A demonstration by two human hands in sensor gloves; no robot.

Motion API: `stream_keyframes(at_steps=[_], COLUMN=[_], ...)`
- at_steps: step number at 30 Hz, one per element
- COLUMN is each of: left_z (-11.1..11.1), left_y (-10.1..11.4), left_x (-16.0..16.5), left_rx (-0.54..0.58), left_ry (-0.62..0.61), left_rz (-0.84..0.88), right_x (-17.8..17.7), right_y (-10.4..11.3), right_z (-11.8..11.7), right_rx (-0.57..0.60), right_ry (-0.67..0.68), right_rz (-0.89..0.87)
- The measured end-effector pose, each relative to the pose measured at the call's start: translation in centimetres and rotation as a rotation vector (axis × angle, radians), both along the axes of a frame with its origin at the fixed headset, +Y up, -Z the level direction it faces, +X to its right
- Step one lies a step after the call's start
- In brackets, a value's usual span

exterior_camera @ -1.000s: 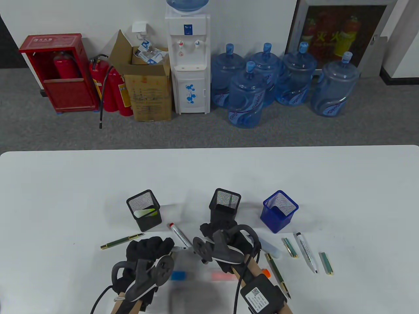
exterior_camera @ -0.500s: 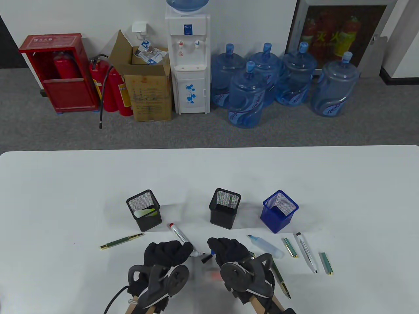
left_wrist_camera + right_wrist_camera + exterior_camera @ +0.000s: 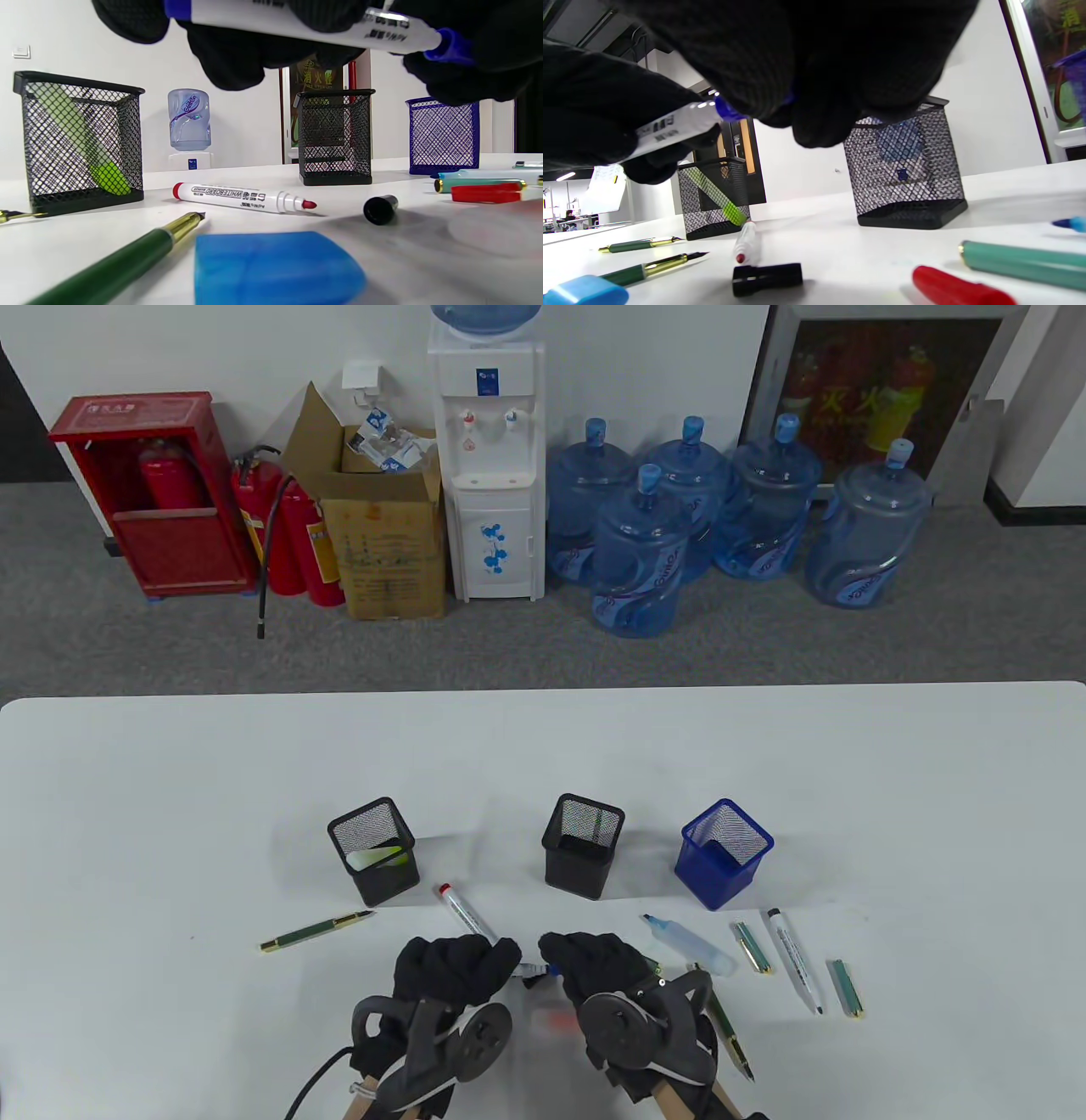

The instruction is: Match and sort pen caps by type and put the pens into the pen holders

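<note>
My left hand (image 3: 496, 957) grips the barrel of a white whiteboard marker (image 3: 297, 23) with blue ends, held level above the table. My right hand (image 3: 560, 957) pinches the blue cap (image 3: 449, 42) at the marker's tip end, touching the left hand's fingers. Three mesh holders stand behind. The left black holder (image 3: 374, 853) has a green highlighter in it, the middle black holder (image 3: 582, 846) looks dark inside, and the blue holder (image 3: 723, 853) is on the right. A red-tipped marker (image 3: 465, 912) lies uncapped beside my left hand.
A black cap (image 3: 767, 277), a red cap (image 3: 954, 288) and a flat blue cap (image 3: 275, 267) lie under the hands. A green pen (image 3: 316, 931) lies left. On the right lie a blue highlighter (image 3: 689, 946), a black-tipped marker (image 3: 794, 959), two green caps (image 3: 752, 947) and another green pen (image 3: 728, 1027).
My right hand pulled back from the middle holder toward me. My left hand moved right with the marker, and the two hands have now met at the marker's tip.
</note>
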State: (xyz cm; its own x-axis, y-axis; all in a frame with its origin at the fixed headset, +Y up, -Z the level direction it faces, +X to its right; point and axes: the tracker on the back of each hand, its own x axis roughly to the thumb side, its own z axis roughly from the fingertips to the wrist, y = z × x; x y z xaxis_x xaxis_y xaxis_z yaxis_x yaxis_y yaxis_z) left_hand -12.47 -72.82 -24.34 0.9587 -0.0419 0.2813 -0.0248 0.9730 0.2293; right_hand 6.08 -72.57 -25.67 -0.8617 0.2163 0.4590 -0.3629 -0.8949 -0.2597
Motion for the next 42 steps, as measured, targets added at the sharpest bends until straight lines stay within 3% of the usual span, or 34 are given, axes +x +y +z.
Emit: stream_keyframes(at_steps=[17,21,28,36,42], left_z=[0.7,1.1,1.7,1.2,0.7], left_y=[1.0,1.6,1.4,1.9,1.6], left_x=[0.0,0.2,0.8,0.1,-0.6], left_rx=[0.055,0.122,0.169,0.085,0.077], left_ry=[-0.128,-0.159,-0.208,-0.198,-0.162], left_rz=[0.181,0.186,0.070,0.204,0.153], right_x=[0.6,1.1,1.4,0.4,0.4], right_y=[0.7,1.0,0.4,1.1,0.7], right_z=[0.2,-0.2,-0.8,0.4,0.1], right_rx=[-0.031,-0.132,-0.286,-0.045,-0.052], right_ry=[0.021,0.042,0.089,0.118,0.094], right_rz=[-0.149,-0.275,-0.291,-0.161,-0.144])
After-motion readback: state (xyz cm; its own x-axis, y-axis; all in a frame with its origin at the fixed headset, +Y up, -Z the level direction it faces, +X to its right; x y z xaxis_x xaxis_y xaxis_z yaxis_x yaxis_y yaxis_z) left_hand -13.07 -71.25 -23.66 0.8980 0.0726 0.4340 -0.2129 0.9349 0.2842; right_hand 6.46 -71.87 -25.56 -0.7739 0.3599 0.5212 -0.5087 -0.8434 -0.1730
